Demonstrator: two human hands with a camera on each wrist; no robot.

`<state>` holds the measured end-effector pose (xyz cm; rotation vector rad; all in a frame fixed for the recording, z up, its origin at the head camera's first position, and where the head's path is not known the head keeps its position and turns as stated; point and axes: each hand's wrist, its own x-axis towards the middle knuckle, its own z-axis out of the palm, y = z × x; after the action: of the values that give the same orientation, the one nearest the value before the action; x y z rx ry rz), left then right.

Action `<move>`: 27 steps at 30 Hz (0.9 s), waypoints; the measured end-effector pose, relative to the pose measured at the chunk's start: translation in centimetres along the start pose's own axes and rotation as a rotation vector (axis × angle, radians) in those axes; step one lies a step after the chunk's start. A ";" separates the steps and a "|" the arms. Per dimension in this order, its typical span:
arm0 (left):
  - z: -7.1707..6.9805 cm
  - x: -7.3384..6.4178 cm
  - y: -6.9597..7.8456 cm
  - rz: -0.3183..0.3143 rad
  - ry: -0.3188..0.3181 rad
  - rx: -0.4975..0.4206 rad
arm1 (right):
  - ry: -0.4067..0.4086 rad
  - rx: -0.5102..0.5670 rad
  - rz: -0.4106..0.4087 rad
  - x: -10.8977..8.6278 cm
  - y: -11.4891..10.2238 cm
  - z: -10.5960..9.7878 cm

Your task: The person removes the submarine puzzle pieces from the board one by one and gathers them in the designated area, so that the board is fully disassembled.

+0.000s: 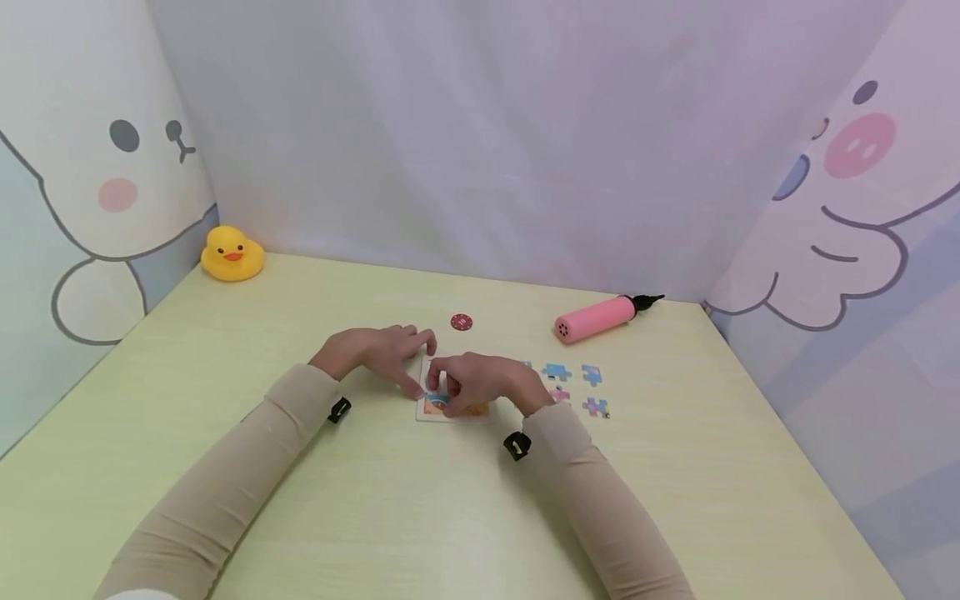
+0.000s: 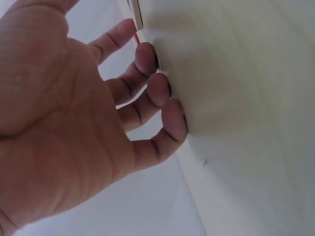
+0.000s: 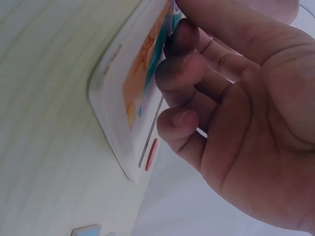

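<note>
A white-framed puzzle board [image 1: 453, 419] with an orange and teal picture lies flat on the table, its upper part largely covered by my hands. My left hand [image 1: 386, 354] is at the board's left side, thumb by the edge. In the left wrist view its bent fingertips [image 2: 172, 115] rest on the tabletop. Over the board hangs my right hand [image 1: 480, 379], fingers curled downward. The right wrist view shows its fingers [image 3: 179, 71] close above the picture [image 3: 142, 73]; whether they pinch a puzzle piece is hidden.
Several loose puzzle pieces [image 1: 596, 407] lie right of the board, some partly behind my right wrist. Beyond the board is a red round chip [image 1: 461, 322]. A pink hand pump [image 1: 597, 320] lies at the back right, and a yellow rubber duck [image 1: 232, 254] sits in the far left corner.
</note>
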<state>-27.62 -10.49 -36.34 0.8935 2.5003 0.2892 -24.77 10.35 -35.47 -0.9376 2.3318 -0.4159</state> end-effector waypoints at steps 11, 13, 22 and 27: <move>0.1 0.1 0.0 -0.014 0.000 0.010 | 0.006 0.049 -0.001 -0.2 0.0 -0.1; 0.1 0.2 0.0 -0.015 -0.001 0.012 | 0.006 0.051 0.001 -0.3 -0.1 -0.2; 0.0 0.1 0.1 -0.017 -0.003 -0.002 | 0.049 0.026 -0.081 -0.8 0.0 -1.0; -0.2 0.0 0.1 -0.018 -0.008 -0.011 | 0.078 0.012 -0.144 -1.2 0.1 -1.5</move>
<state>-27.67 -10.39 -36.17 0.8657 2.4956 0.2924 -25.12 11.37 -33.88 -1.1064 2.3365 -0.5333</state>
